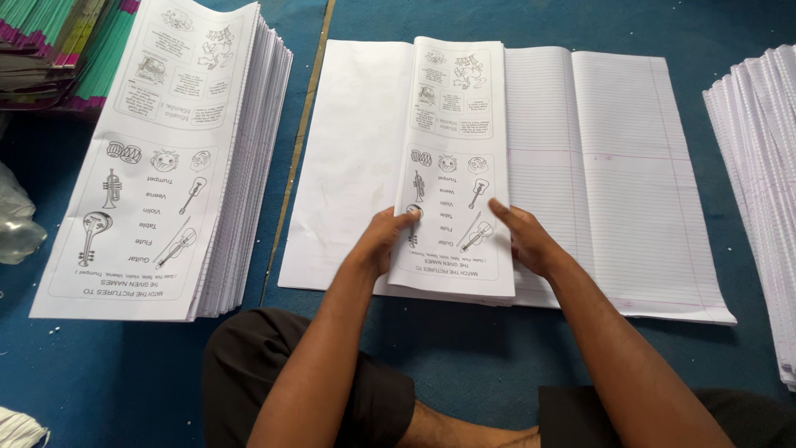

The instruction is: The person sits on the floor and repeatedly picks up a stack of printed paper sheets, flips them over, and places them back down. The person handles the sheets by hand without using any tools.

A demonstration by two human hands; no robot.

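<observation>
Your left hand (383, 236) rests flat on the near left edge of the narrow folded printed paper section with black line drawings of musical instruments (455, 166), thumb on its face and fingers curled at its edge. Your right hand (522, 236) lies open on its near right edge, fingers spread flat. Neither hand grips; both press from opposite sides, which looks like a way to keep the section square.

That section sits in the middle of the scene, on top of the wide open spread of white sheets (497, 166), blank on the left and ruled with pink margins on the right. It lies along the spread's centre fold, so its spine appears to line up with the crease below.

To the left, just beside the spread but apart from it, stands a tall stack of identical printed sections (166, 158), within easy reach of your left hand. At the far right edge lies 1 more pile of white ruled sheets (759, 191). Everything rests on the blue floor mat (124, 373), and bundles with green and pink edges (58, 41) sit at far left.
</observation>
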